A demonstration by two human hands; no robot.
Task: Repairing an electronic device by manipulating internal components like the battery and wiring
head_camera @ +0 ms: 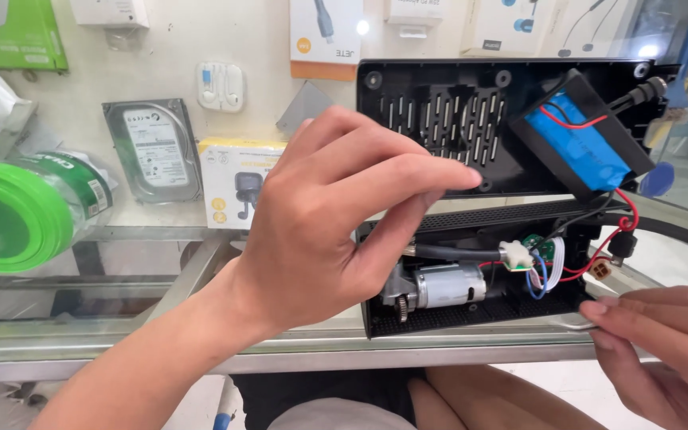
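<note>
The left hand, fingers spread, reaches into the opened black plastic device case above its silver motor. The right hand, fingers pressed together, holds the case's right corner. I think the inside is being checked; next needs a careful grip.

A glass display surface with a metal frame shows a hard drive, boxed earphones and a green package beneath, brightly lit.

I am seeing through a single head-worn camera, looking down and forward, sitting close above a glass counter; an opened black device casing is filling the frame's centre-right.
</note>
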